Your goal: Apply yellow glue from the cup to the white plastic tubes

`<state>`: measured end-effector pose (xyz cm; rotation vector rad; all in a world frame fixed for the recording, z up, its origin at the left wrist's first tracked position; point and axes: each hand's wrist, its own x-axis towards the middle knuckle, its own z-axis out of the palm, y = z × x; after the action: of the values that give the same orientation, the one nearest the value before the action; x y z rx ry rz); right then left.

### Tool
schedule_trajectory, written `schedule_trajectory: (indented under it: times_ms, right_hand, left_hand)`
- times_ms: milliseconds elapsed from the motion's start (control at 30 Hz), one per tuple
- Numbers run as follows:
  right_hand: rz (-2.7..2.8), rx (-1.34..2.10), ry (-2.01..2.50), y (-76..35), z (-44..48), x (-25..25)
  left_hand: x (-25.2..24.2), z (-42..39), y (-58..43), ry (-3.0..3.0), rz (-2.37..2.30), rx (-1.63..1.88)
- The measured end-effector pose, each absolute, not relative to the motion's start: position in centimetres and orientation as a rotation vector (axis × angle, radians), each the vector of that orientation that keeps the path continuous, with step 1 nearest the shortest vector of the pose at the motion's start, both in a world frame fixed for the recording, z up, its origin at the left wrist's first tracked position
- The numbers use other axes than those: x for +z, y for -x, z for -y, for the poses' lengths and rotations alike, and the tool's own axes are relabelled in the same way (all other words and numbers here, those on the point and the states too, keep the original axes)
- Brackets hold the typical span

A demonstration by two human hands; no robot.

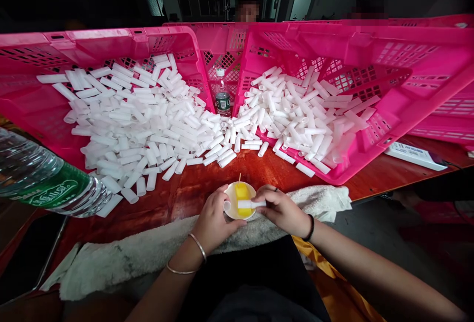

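In the head view a small white dish sits near the table's front edge, with a yellow sponge-like block in it and a thin stick poking up at the back. My left hand curls round the dish's left side, its thumb along the front rim. A white plastic tube shows end-on in its grip. From the right, my right hand pinches another white tube, which lies level across the yellow block; whether it touches the block I cannot tell.
Two tilted pink crates spill white tubes onto the red table. A water bottle stands between them; a larger one leans in at left. A towel lines the front edge. A white box lies right.
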<state>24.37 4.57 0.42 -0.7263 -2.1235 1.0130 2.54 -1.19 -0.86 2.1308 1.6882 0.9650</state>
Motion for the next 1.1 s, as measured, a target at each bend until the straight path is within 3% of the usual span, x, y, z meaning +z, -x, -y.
schedule_trajectory:
  times_ms: [133, 300, 367, 700, 900, 1100]
  right_hand:
    - [2.082, 1.032, 0.85, -24.2, -3.8, 0.5]
    - [2.344, 0.403, 0.535, -24.7, -3.6, 0.2]
    - [2.352, 0.316, 0.434, -24.9, -3.7, -0.2]
    - [1.674, 1.231, 0.751, -23.0, -3.4, 3.9]
    - [1.971, 1.163, 0.799, -23.9, -3.3, 7.9]
    - [1.997, 1.094, 0.727, -24.5, -2.8, 9.0]
  left_hand:
    - [-0.5, 1.2, -2.6, -2.088, -1.702, 0.94]
    - [0.0, 1.0, -2.5, -2.021, -1.677, 0.915]
    - [0.0, 0.9, -2.3, -2.018, -1.66, 0.89]
    - [4.2, 1.0, -1.9, -2.438, -1.676, 0.872]
    - [6.8, 2.1, -2.4, -2.708, -1.733, 0.627]
    - [8.0, 3.2, -2.4, -2.556, -1.669, 0.75]
